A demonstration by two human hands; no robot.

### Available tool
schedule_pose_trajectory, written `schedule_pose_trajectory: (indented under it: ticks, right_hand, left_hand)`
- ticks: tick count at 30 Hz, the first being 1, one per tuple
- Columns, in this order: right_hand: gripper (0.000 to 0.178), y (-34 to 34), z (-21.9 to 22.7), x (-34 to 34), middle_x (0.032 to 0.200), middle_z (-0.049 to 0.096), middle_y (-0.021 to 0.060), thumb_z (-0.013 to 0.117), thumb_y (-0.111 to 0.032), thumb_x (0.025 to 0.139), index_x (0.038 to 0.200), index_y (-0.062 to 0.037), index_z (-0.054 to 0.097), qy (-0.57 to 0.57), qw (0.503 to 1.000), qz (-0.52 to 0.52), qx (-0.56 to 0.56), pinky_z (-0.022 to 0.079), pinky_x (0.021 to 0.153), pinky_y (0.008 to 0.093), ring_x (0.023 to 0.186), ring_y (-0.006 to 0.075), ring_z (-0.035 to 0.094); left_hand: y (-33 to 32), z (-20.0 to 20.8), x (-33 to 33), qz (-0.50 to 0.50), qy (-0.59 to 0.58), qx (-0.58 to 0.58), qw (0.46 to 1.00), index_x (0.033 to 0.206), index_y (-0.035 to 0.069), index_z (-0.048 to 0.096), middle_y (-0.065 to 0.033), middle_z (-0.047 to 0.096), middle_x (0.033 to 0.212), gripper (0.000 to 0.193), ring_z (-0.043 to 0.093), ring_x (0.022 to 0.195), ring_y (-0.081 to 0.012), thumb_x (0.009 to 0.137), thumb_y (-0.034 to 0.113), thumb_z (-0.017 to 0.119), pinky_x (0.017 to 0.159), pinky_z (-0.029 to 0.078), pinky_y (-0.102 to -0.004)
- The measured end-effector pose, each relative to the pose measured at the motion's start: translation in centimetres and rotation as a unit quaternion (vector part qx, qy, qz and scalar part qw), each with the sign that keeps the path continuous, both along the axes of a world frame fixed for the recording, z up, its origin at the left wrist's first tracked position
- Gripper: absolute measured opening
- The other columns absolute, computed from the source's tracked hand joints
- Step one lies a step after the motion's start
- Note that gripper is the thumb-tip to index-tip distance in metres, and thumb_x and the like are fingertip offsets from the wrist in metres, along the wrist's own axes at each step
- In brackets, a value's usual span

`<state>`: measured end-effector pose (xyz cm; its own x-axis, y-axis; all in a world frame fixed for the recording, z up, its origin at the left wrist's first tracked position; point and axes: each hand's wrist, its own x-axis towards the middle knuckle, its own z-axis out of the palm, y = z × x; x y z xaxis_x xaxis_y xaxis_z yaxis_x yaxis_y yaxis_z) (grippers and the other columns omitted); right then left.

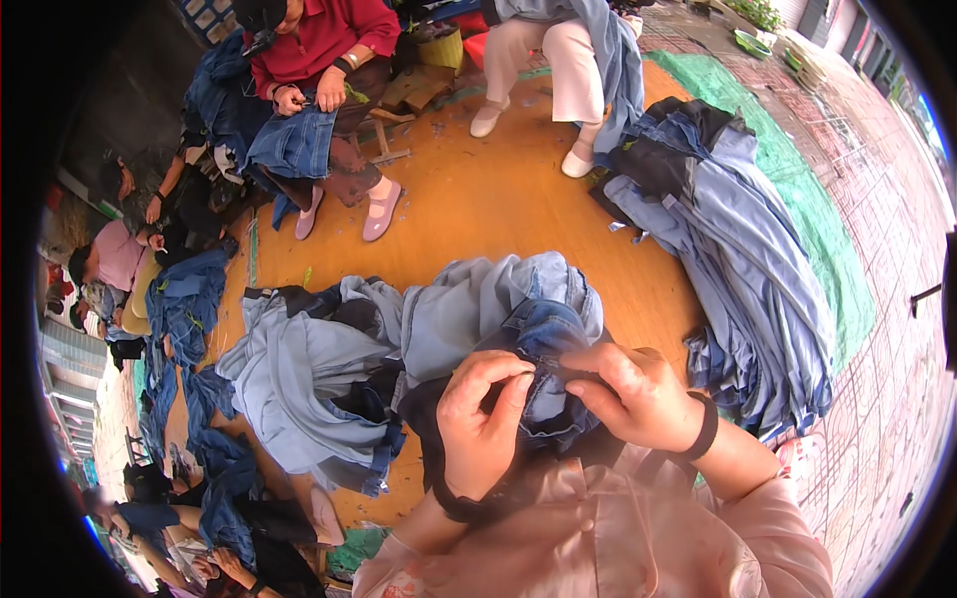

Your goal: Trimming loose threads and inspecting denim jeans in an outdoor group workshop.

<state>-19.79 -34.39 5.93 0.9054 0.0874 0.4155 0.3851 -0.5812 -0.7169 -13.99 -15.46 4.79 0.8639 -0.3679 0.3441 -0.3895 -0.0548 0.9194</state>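
Note:
Dark blue denim jeans (550,334) lie bunched across my lap. Over them, my left hand (477,419) is closed, thumb and forefinger pinched at the cloth. What lies between these fingertips is too small to make out. Close beside it, my right hand (643,399) has its fingers curled toward the thumb, their tips partly smeared by motion; anything pinched there is hidden. The two hands are a short gap apart. Pale blue inside-out jeans (309,374) and more light denim (469,304) are heaped just beyond and to the left of my hands.
A long pile of jeans (748,259) lies at the right on an orange board (439,209) and green sheeting (842,259). Ahead sits a person in red (344,40) handling denim, beside another in pale trousers (548,70). More people and denim piles (194,299) are at the left.

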Motion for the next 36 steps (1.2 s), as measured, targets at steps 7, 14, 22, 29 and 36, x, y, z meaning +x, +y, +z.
schedule_pose_trajectory:
  ticks: [7,14,22,29,36]
  right_hand:
    - [0.025,-0.2,0.6,0.1,0.086,0.068,0.0133,0.069,-0.003,0.083,0.105,-0.0019,0.059,0.013,1.0,0.021,-0.018,0.054,0.062,0.036,0.072,0.0307,0.068]
    - [0.021,-0.5,-0.5,-0.2,0.088,0.069,0.0132,0.066,-0.004,0.087,0.107,-0.001,0.059,0.024,0.998,0.022,0.056,0.053,0.066,0.032,0.074,0.0266,0.069]
    - [0.016,-2.2,0.2,-0.1,0.081,0.057,-0.001,0.058,-0.012,0.097,0.111,-0.0047,0.059,0.388,0.719,0.094,0.568,0.036,0.049,0.0187,0.057,0.0042,0.045]
    - [0.019,-2.5,0.8,-0.5,0.079,0.058,0.0008,0.061,-0.014,0.095,0.112,-0.0047,0.058,0.324,0.851,0.005,0.413,0.037,0.05,0.0201,0.059,0.0055,0.049]
    - [0.027,-1.2,0.9,-1.3,0.089,0.067,0.0147,0.07,-0.008,0.085,0.11,-0.003,0.058,0.124,0.989,-0.015,0.082,0.053,0.069,0.0326,0.079,0.0246,0.068]
  left_hand:
    - [-0.2,-0.2,-0.2,0.017,0.018,-0.025,0.999,0.095,-0.002,0.064,-0.0099,0.064,0.09,0.008,0.06,0.081,-0.0181,0.087,-0.003,0.063,0.074,0.048,-0.0271]
    - [-0.5,-0.2,-0.1,0.008,0.056,-0.037,0.998,0.095,-0.002,0.063,-0.0085,0.064,0.092,0.008,0.059,0.081,-0.0158,0.087,-0.003,0.062,0.073,0.047,-0.0256]
    - [-0.8,-0.2,0.0,-0.002,0.053,-0.046,0.998,0.095,-0.002,0.063,-0.0076,0.063,0.092,0.007,0.058,0.081,-0.0146,0.088,-0.003,0.062,0.074,0.046,-0.025]
    - [-0.8,-0.3,-0.1,-0.001,0.123,-0.062,0.99,0.099,-0.002,0.061,-0.005,0.062,0.095,0.009,0.057,0.088,-0.0099,0.091,-0.004,0.059,0.081,0.045,-0.0229]
    - [-1.0,-0.2,0.0,0.001,0.12,-0.081,0.989,0.099,-0.003,0.062,-0.0044,0.062,0.092,0.008,0.056,0.082,-0.0092,0.092,-0.002,0.06,0.075,0.046,-0.0223]
